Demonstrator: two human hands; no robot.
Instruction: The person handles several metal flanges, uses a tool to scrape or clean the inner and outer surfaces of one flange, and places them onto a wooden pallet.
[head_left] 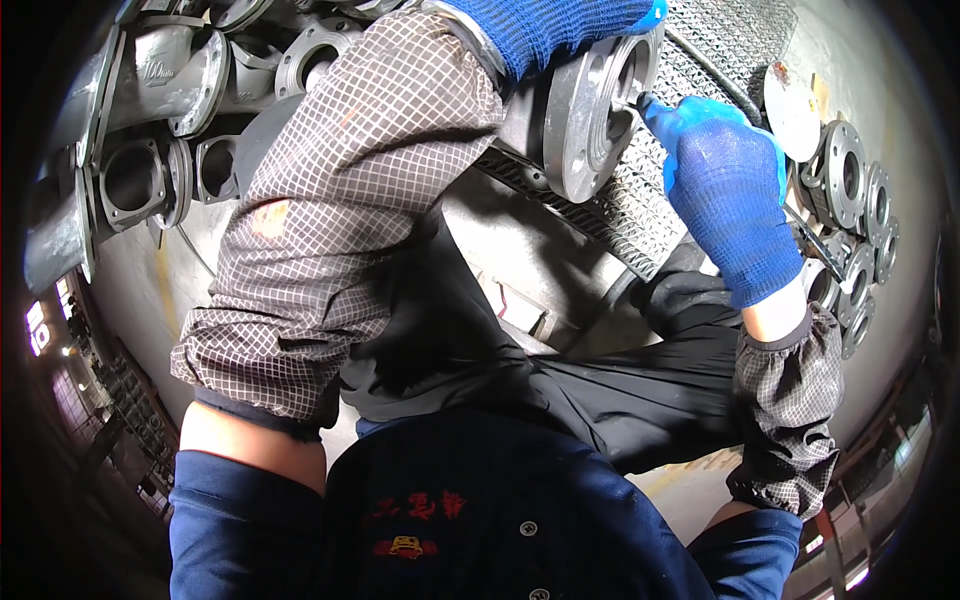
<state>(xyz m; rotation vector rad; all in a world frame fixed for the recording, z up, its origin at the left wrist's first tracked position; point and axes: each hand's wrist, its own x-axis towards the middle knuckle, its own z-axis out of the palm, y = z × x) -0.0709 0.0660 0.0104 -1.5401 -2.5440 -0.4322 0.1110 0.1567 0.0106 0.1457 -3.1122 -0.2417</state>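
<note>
1. Castings of grey metal, tubular and flanged (165, 70), crowded together at upper left; bores facing various ways.
2. Sheet of grey metal with a raised, regular pattern (735, 45), slanting down from upper right; seen beyond and beneath the working spot.
3. Casting of grey metal with a broad, ringed round flange (578, 130), at upper centre, over the patterned sheet; flange tilted on edge, open bore toward the right hand.
4. Flanged round pieces of dull grey metal (834, 190), clustered at far right, well apart from the ringed casting.
5. Right hand in a blue knitted glove with lighter blue coating (725, 180), fingers curled narrow beside the bore; cannot tell what, if anything, is gripped.
6. Left hand in a matching blue glove (560, 35), laid across the ringed casting's top; cut off by the upper edge, so cannot tell how tightly closed.
7. Disc, flat and whitish with brown stains (790, 115), just beyond the right hand.
</note>
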